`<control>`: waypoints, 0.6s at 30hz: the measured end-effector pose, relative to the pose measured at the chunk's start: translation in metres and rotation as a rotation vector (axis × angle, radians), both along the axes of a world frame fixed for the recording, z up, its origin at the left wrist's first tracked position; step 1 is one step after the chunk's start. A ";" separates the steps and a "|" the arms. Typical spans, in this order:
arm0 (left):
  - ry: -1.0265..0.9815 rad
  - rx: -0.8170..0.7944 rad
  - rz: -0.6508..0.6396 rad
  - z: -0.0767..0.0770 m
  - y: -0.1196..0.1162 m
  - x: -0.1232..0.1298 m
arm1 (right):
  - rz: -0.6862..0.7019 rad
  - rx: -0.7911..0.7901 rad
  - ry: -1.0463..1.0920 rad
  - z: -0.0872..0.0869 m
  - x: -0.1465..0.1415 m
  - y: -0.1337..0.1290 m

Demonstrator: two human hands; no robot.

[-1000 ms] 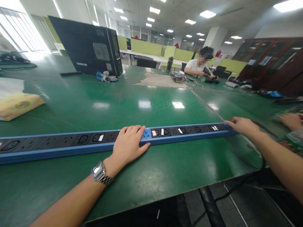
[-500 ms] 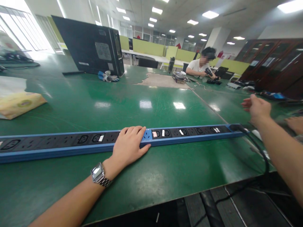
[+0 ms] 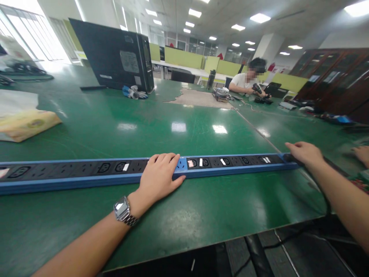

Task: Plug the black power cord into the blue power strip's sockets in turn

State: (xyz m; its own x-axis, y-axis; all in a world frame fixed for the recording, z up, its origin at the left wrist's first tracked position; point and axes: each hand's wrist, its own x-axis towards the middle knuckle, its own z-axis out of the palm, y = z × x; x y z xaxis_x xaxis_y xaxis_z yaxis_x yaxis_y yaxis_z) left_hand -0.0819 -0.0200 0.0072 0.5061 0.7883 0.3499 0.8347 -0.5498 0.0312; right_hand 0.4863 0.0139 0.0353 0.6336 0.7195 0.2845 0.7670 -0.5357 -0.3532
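A long blue power strip (image 3: pixel 230 170) with black sockets and small white labels lies across the green table. My left hand (image 3: pixel 161 175), with a metal watch on its wrist, rests over the strip's middle and grips its two long edges. At the strip's right end my right hand (image 3: pixel 305 152) is closed around the black cable (image 3: pixel 328 200) where it meets the strip. The hand hides part of the cable there.
A black computer case (image 3: pixel 115 57) stands at the back left, with gloves (image 3: pixel 134 92) beside it. A tissue pack (image 3: pixel 31 123) lies at left. Another person (image 3: pixel 245 82) sits across the table. Another hand (image 3: pixel 361 154) shows at the right edge.
My right hand has come down and left from above the table onto the cable at the strip's right end, and its fingers have closed. My left hand stays on the strip.
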 end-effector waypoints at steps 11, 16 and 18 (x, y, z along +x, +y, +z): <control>-0.030 0.000 -0.012 0.000 0.000 -0.001 | -0.023 -0.399 -0.162 0.035 -0.010 -0.009; -0.040 -0.003 -0.004 0.000 0.001 -0.001 | 0.062 -0.403 0.126 0.043 -0.034 -0.016; -0.038 -0.004 -0.007 -0.001 0.001 -0.001 | 0.085 -0.480 0.113 0.033 -0.041 -0.016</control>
State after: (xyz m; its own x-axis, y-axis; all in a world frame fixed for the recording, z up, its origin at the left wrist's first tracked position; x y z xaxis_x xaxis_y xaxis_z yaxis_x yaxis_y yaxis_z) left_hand -0.0828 -0.0190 0.0063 0.4980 0.7861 0.3661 0.8290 -0.5555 0.0650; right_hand 0.4448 -0.0019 0.0680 0.5744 0.8031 -0.1582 0.7865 -0.5950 -0.1654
